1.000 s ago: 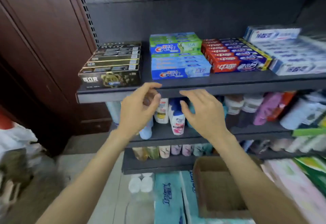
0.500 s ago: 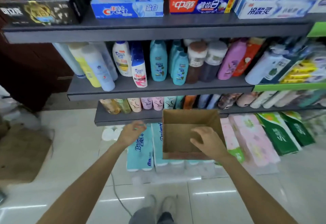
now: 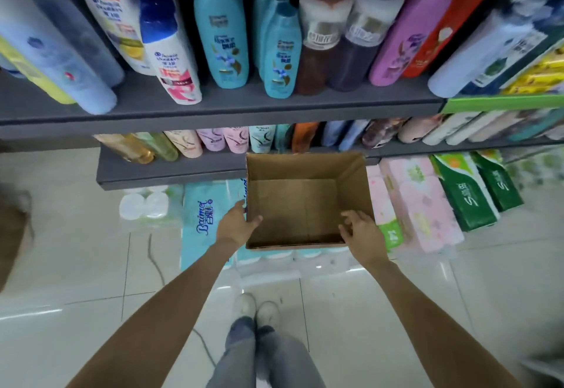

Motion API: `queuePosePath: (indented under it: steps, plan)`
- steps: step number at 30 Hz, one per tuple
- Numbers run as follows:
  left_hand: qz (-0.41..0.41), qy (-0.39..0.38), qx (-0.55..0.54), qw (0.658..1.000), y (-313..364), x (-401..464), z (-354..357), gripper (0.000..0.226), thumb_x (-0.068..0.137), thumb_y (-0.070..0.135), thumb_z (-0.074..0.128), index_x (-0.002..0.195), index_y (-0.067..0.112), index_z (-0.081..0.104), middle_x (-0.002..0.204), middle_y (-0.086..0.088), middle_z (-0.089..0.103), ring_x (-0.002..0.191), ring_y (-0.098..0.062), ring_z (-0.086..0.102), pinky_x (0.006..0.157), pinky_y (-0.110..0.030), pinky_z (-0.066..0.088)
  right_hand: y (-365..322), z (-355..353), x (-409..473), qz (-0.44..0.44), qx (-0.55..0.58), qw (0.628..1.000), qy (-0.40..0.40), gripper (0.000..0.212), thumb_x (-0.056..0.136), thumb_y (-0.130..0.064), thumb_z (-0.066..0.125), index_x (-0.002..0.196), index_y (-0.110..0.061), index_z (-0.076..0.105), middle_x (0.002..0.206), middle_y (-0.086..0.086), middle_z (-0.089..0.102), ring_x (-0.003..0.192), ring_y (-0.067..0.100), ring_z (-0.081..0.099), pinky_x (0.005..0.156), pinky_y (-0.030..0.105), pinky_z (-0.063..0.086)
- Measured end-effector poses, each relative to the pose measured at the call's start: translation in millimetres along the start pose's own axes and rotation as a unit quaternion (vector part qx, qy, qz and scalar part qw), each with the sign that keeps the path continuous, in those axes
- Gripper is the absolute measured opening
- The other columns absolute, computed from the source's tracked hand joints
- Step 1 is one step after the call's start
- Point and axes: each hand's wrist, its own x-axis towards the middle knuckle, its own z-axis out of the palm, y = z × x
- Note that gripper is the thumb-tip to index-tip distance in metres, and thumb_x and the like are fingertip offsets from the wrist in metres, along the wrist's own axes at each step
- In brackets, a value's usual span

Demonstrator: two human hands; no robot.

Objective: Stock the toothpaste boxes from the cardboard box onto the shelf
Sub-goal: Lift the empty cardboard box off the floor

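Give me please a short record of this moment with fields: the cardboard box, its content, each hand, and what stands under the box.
box: open cardboard box, top flaps gone or folded away
content: no toothpaste boxes visible inside; bare brown bottom
left hand: on the box's left wall, thumb over the rim
right hand: at the box's near right corner, fingers curled at the rim
support: box rests on blue tissue packs on the floor
shelf above: shampoo bottles

The left hand's (image 3: 235, 227) fingers hide behind the cardboard box (image 3: 305, 198) wall.
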Motion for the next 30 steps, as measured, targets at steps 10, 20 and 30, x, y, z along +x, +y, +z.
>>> queuePosePath:
  steps: [10,20,30]
  plan:
    - [-0.015,0.101,0.041,0.994,-16,-27,23,0.054,0.086,0.004,0.047,0.138,0.019,0.04,0.122,-0.007,0.063,0.105,-0.035,0.059,0.089,-0.04,0.046,54,-16,23,0.077,-0.023,0.996,-0.042,0.061,0.089,-0.02,0.061,0.139,-0.01,0.027,0.117,0.019,0.058,0.099,0.038,0.061,0.075,0.042,0.051]
    - [-0.173,0.252,-0.145,0.941,-84,-209,51,0.046,0.093,0.008,0.043,0.135,0.026,0.042,0.127,0.003,0.059,0.101,-0.023,0.064,0.084,-0.034,0.045,-7,-16,-3,-0.201,-0.027,0.973,-0.112,0.029,0.092,-0.013,0.051,0.119,-0.002,0.045,0.084,0.02,0.064,0.077,0.038,0.062,0.059,0.035,0.041]
    - [-0.398,0.4,-0.319,0.761,-171,-394,176,0.044,0.088,0.007,0.051,0.127,0.024,0.043,0.121,0.001,0.061,0.093,-0.022,0.065,0.082,-0.035,0.052,-114,61,-111,-0.456,-0.077,0.84,-0.282,0.037,0.093,-0.018,0.054,0.127,-0.009,0.047,0.108,0.018,0.067,0.095,0.034,0.064,0.075,0.038,0.047]
